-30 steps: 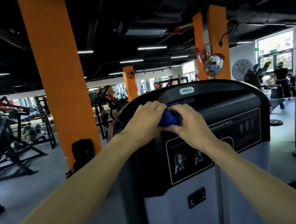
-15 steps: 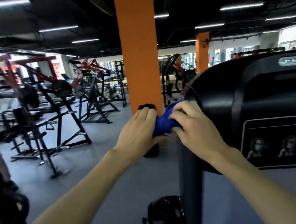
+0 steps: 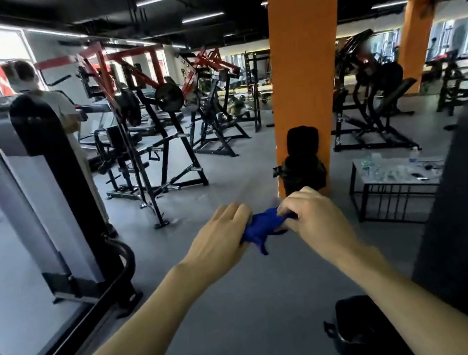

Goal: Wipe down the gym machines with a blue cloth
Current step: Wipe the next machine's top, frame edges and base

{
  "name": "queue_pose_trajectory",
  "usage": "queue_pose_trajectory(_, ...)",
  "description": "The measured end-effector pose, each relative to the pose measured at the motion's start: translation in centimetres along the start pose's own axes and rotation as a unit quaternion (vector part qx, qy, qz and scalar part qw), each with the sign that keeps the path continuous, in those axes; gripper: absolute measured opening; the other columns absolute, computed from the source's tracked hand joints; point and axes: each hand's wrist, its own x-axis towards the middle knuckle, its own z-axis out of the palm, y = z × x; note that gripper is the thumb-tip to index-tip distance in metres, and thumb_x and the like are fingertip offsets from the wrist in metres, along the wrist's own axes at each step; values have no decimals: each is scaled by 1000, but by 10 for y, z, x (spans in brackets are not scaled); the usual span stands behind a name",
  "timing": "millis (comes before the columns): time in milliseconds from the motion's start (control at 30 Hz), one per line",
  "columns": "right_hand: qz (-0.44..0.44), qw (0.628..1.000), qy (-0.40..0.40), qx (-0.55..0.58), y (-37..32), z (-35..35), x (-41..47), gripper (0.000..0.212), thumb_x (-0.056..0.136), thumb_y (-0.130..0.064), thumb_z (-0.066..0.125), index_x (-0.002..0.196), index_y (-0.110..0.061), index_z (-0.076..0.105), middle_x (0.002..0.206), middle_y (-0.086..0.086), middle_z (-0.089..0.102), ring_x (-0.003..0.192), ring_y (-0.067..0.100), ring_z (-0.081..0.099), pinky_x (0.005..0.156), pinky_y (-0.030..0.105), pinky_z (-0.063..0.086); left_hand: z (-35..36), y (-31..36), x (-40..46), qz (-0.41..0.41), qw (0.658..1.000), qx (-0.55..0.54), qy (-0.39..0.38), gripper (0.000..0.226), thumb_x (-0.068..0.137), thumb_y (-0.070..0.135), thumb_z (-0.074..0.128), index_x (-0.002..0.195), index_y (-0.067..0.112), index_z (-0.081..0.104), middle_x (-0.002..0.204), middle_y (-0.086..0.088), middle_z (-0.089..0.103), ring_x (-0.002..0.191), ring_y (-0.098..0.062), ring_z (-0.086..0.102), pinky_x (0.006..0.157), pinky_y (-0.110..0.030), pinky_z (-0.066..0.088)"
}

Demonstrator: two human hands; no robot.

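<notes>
Two hands meet in mid-air over the grey floor [image 3: 248, 313], and between them sits the blue cloth [image 3: 260, 228], bunched into a tight wad. From the head camera, the left hand [image 3: 221, 240] has its fingers curled round the left end of the wad, while the right hand [image 3: 314, 216] pinches the right end with bent fingers, so both are clamped on the same small bundle. A short tail of cloth hangs below, free of either grip. Holding it this way, off any surface, looks like regathering or refolding the cloth to get a fresh face before wiping again. No machine touches the cloth now: a dark machine panel [image 3: 463, 217] stands just to the right, and a grey-and-black weight machine [image 3: 42, 177] stands well apart on the left. An orange pillar [image 3: 302, 74] rises beyond the hands, with a small glass-topped table [image 3: 395, 179] near its foot.
</notes>
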Motion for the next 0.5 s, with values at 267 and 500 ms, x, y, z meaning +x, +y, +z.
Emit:
queue_pose_trajectory(267, 81, 996, 14, 29, -35, 93, 76, 11, 96, -16, 68, 93, -19, 57, 93, -6, 64, 79, 11, 59, 64, 36, 50, 17, -138, 19, 29, 996, -51, -68, 27, 88, -10, 53, 102, 11, 43, 87, 4, 47, 68, -13, 42, 57, -25, 30)
queue_pose_trajectory(500, 118, 993, 16, 21, -8, 150, 128, 24, 96, -6, 64, 89, -19, 45, 96, 0, 60, 82, 21, 60, 68, 44, 51, 56, -215, 73, 64, 981, -123, -137, 40, 85, -6, 62, 98, 20, 34, 93, 5, 45, 78, -14, 38, 64, -26, 28)
